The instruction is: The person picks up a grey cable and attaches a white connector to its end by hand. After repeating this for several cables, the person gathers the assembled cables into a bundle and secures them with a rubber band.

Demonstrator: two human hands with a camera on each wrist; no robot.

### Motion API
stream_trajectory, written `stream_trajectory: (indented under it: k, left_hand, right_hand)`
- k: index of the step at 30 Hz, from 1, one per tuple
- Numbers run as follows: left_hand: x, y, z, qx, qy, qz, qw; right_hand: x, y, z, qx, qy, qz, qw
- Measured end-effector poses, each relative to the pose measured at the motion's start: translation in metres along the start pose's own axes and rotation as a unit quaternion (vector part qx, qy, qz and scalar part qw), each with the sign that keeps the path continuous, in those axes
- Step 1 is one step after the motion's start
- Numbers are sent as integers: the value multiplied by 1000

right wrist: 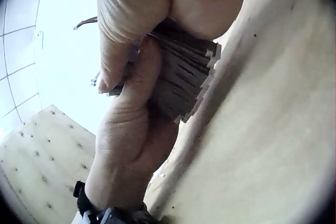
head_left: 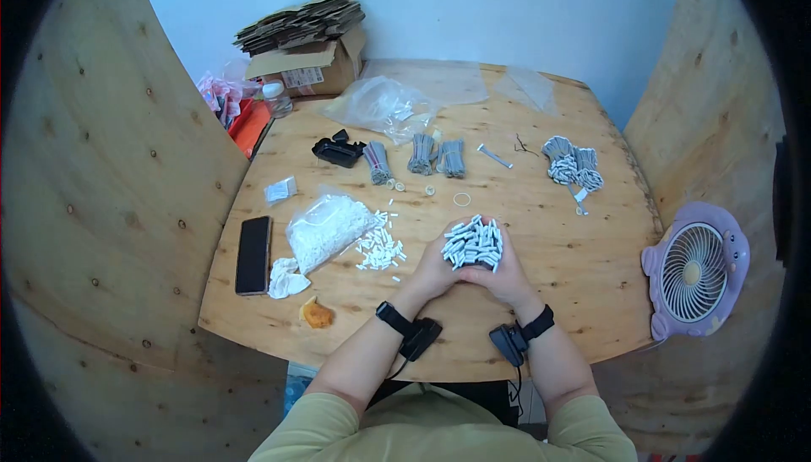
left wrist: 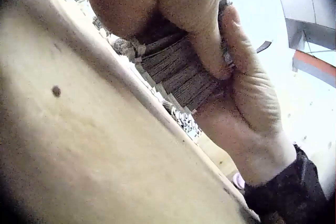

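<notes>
Both hands grip one thick bundle of grey flat strips with white tips (head_left: pixel 473 242), over the table's front part. My left hand (head_left: pixel 434 268) wraps its left side and my right hand (head_left: pixel 508 276) its right side, thumbs together on the near side. The white tips face up in the head view. In the left wrist view the grey strips (left wrist: pixel 176 71) show packed side by side between the palms; the lower ends of the strips (right wrist: pixel 184 77) fan out in the right wrist view. Left of the hands lie loose small white pieces (head_left: pixel 382 247) beside a clear bag of white pieces (head_left: pixel 329 227).
Several grey bundles (head_left: pixel 422 154) lie farther back, with white-tipped bundles (head_left: pixel 571 163) at the right. A phone (head_left: pixel 253 256), crumpled tissue (head_left: pixel 287 279) and an orange-brown piece (head_left: pixel 317 313) lie left. A purple fan (head_left: pixel 696 272) stands right; a cardboard box (head_left: pixel 325 69) stands at the back.
</notes>
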State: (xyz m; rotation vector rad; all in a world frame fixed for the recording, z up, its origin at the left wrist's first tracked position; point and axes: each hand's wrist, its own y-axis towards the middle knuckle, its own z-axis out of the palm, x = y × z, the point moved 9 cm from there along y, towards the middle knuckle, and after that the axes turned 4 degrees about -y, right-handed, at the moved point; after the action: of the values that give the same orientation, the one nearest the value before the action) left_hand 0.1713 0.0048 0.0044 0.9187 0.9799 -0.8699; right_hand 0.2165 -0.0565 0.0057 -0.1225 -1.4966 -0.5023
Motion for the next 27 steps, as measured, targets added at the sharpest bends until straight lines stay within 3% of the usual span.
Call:
stream_trajectory:
  k: [1, 8, 12, 15, 18, 21, 23, 27]
  left_hand:
    - [-3, 1, 2, 1, 6, 14, 1000]
    - [3, -3, 4, 14, -24, 18, 999]
    - [6, -2, 0, 12, 12, 33, 999]
    - [9, -2, 2, 21, 22, -48, 998]
    - [14, -1, -1, 20, 77, -27, 996]
    - [-6, -4, 7, 12, 12, 10, 1000]
    - [-2, -5, 5, 8, -8, -8, 1000]
    - [0, -4, 7, 14, -35, 9, 999]
  right_hand:
    - [1, 1, -3, -2, -44, -20, 999]
    - [0, -3, -3, -15, 44, 33, 998]
    - [-4, 0, -1, 7, 13, 13, 1000]
    - [-15, 0, -5, 22, 51, 27, 998]
    - [-11, -2, -4, 12, 118, 38, 992]
    - [1, -3, 1, 3, 185, 31, 982]
    - [0, -2, -3, -3, 209, 10, 978]
    - [-6, -3, 3, -3, 194, 31, 981]
